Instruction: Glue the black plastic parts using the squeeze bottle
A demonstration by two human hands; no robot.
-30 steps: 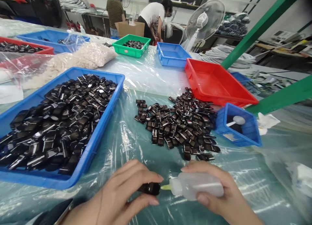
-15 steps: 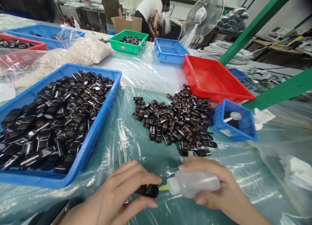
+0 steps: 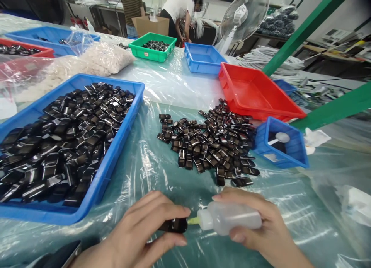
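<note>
My left hand (image 3: 139, 233) pinches a small glossy black part (image 3: 174, 225) between thumb and fingers, low over the plastic-covered table. My right hand (image 3: 261, 225) is wrapped round a translucent squeeze bottle (image 3: 230, 223), lying sideways. The bottle's yellowish nozzle (image 3: 193, 221) touches the right end of the black part. Just beyond my hands lies a loose pile of the same black parts (image 3: 211, 144). A big blue tray (image 3: 116, 156) heaped with more black parts stands at the left.
A small blue bin (image 3: 290, 152) holding a white-capped item sits right of the pile, an empty red tray (image 3: 255, 94) behind it. Further back are a blue tray (image 3: 203, 59), a green tray (image 3: 152, 47), bags of white pieces (image 3: 98, 59), a fan (image 3: 243, 16) and two people.
My hands, the part and the bottle keep the same hold. The whole view has shifted slightly, with the nozzle staying against the part.
</note>
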